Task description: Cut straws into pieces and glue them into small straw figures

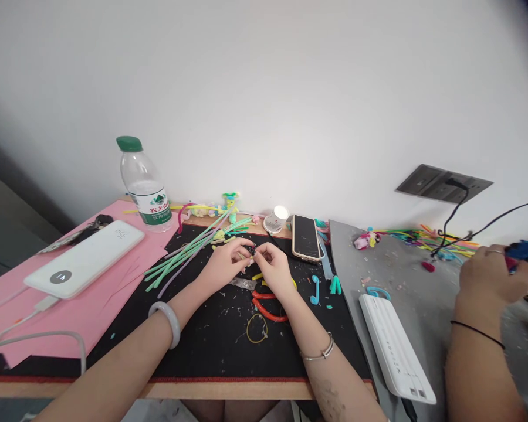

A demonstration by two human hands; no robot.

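Observation:
My left hand [229,259] and my right hand [274,268] meet over the black mat [193,343]. Both pinch a small black piece [251,250] between the fingertips; its kind is too small to make out. Something pale shows just below it, partly hidden by the fingers. Under my right hand lie pliers with red handles [270,310], partly covered. A small metal strip [243,283] is beside them, and a tan elastic band [257,328] lies nearer to me. Green and purple pipe cleaners [180,253] spread out left of my left hand.
On the left, a water bottle [146,190] and a white power bank [85,259] stand on pink paper [132,281]. A phone [305,237] and a small white tub [276,219] are at the back. Another power bank [396,349] lies right, near another person's hand [484,272].

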